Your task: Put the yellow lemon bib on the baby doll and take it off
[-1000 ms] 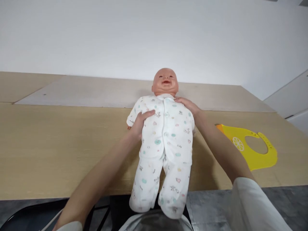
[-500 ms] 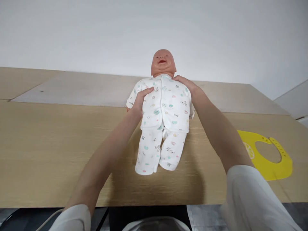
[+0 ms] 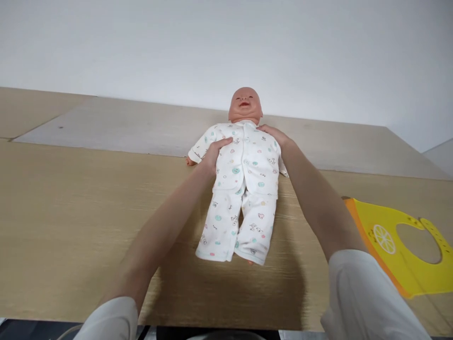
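A baby doll [image 3: 247, 160] in a white printed jacket and trousers lies face up at the middle of the table, its bald head towards the wall. My left hand [image 3: 218, 152] grips the side of its chest, thumb on the jacket front and the other fingers hidden beneath the body. At the doll's other shoulder, my right hand [image 3: 276, 135] is wrapped round near the collar, with most of its fingers out of sight. One small doll hand shows at the left cuff, and the trouser legs point towards me.
On the right of the wooden table [image 3: 88, 226] lies a yellow bib [image 3: 399, 236] with an orange edge and a citrus slice print, partly behind my right forearm. A pale wall [image 3: 226, 47] rises behind the table.
The doll, held in both my hands, has gone down onto the table, and its legs lie flatter. The view has shifted, so the bib appears lower and further right.
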Motion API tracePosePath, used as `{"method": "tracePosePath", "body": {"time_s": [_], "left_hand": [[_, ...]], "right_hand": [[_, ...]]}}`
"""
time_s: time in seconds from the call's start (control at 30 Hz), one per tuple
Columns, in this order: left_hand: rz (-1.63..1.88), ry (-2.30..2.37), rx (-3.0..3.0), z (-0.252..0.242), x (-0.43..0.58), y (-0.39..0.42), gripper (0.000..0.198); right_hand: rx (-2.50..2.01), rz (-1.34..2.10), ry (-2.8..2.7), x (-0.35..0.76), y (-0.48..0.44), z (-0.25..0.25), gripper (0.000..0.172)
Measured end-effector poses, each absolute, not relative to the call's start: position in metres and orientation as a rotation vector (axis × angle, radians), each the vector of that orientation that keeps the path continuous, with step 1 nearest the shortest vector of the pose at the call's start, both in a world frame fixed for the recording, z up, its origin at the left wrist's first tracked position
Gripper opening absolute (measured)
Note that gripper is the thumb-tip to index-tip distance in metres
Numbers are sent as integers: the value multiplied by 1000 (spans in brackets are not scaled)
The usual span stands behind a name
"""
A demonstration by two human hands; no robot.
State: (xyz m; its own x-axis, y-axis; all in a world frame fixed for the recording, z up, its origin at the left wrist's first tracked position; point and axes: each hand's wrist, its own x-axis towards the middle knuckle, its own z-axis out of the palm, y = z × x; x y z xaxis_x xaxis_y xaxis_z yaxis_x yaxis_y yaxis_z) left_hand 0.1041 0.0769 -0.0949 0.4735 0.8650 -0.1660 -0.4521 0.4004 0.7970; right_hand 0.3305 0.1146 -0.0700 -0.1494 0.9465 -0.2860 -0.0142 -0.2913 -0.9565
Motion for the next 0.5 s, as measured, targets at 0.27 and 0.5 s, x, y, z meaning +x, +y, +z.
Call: {"method": "tracePosePath", "body": {"time_s": [0.27, 0.5], "left_hand": [[850, 695, 760, -113, 106, 85, 37], [810, 759, 747, -122, 104, 91, 37]], "right_hand": [[-1462, 1609, -1044, 337, 108, -97, 41], [-1533, 1652, -989, 334, 111, -110, 35]]}}
